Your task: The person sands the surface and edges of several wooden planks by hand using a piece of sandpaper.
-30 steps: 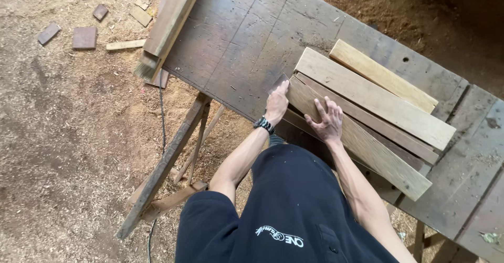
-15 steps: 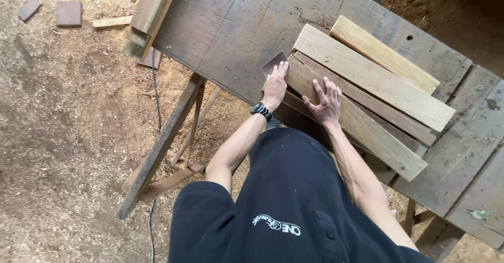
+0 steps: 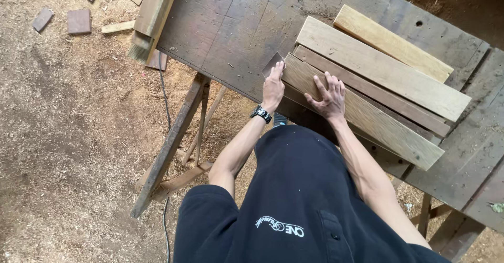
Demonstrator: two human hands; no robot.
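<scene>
I stand at a dark, worn wooden workbench point(image 3: 231, 26) that carries several long planks side by side. My left hand point(image 3: 273, 87), with a black watch on its wrist, presses a small dark sheet point(image 3: 272, 63) against the left end of the nearest plank point(image 3: 378, 121). My right hand point(image 3: 328, 97) lies flat on top of that same plank, fingers spread, holding nothing. Beyond it lie a narrow dark plank, a wide pale plank point(image 3: 378, 68) and a yellowish plank point(image 3: 388, 42).
A long timber point(image 3: 155, 5) lies along the bench's left edge and overhangs it. Wood offcuts point(image 3: 79, 21) sit on the sawdust floor at the upper left. A thin cable point(image 3: 165, 100) runs down past the slanted trestle leg point(image 3: 173, 142) under the bench.
My left hand has slid a little forward along the plank's end, and the dark sheet now shows under its fingers. My right hand has stayed flat on the plank.
</scene>
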